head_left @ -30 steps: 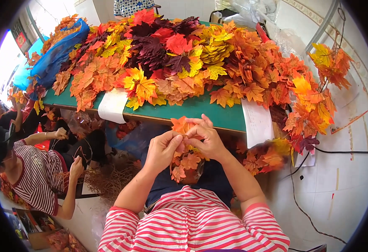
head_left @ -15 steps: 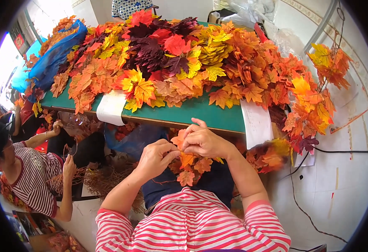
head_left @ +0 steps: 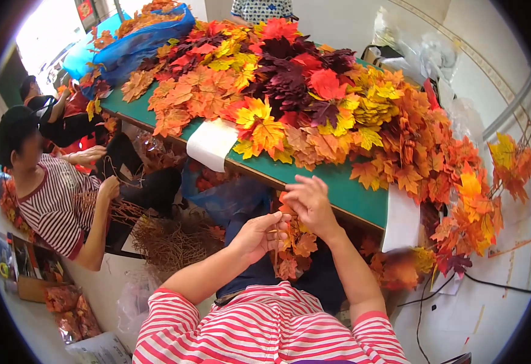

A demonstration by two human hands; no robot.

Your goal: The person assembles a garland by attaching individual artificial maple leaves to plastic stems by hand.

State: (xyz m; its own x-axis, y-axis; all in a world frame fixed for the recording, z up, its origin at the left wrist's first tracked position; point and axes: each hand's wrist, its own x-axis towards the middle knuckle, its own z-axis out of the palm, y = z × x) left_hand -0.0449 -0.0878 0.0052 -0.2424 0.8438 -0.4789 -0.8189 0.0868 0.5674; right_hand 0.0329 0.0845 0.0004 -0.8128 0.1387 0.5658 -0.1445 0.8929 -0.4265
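While both hands meet just below the green table [head_left: 350, 197] edge, left hand [head_left: 258, 235] pinches a thin stem, right hand [head_left: 309, 203] grips the orange leaf sprig [head_left: 295, 255] hanging under it. Leaf pile [head_left: 314, 103] covers the table beyond; seated person [head_left: 47, 194] off its left end.

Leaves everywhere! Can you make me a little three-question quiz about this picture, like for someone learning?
1. True or false: the left hand and the right hand both touch the orange leaf sprig over the lap.
2. What colour is the table top under the leaf pile? A) green B) white C) black
3. Fill in: the blue bag at the table's far left end holds ____ leaves.

Key: 1 true; 2 A; 3 orange.
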